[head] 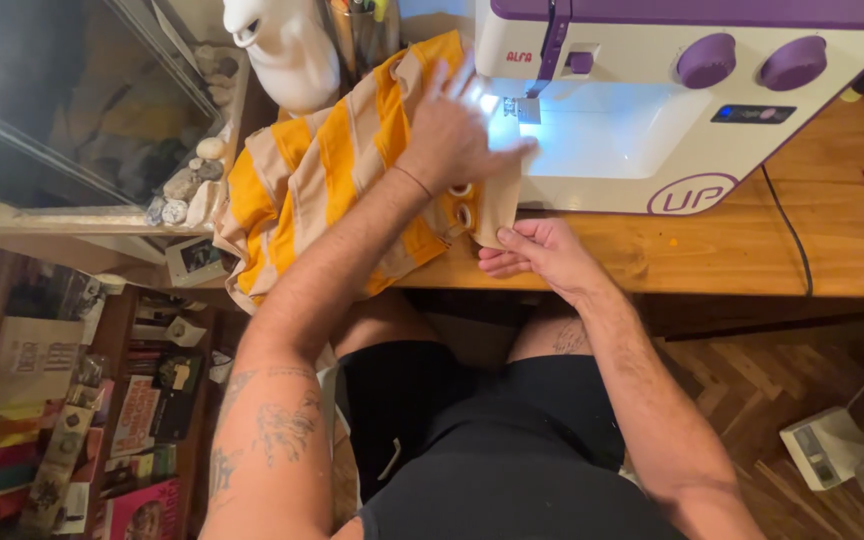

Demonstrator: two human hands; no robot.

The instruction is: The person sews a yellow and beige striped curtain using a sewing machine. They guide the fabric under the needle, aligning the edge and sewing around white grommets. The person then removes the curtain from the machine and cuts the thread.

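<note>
the left hand [457, 135] lies flat with its fingers [442, 80] spread wide, palm pressed down on the striped fabric [322, 170], fingertips just beside the lit needle area of the sewing machine [672, 100]. the right hand [542, 252] pinches the cloth's plain beige end between thumb and curled fingers at the near edge of the wooden table [732, 245], below the machine's base. the yellow-and-beige fabric runs long from the fingers leftward and away, stripes crossing it, its far end hanging off the table's left corner. beyond the left fingertips stands a white jug [287, 45]. right of the right hand the tabletop is bare, crossed only by a black cord [792, 235].
</note>
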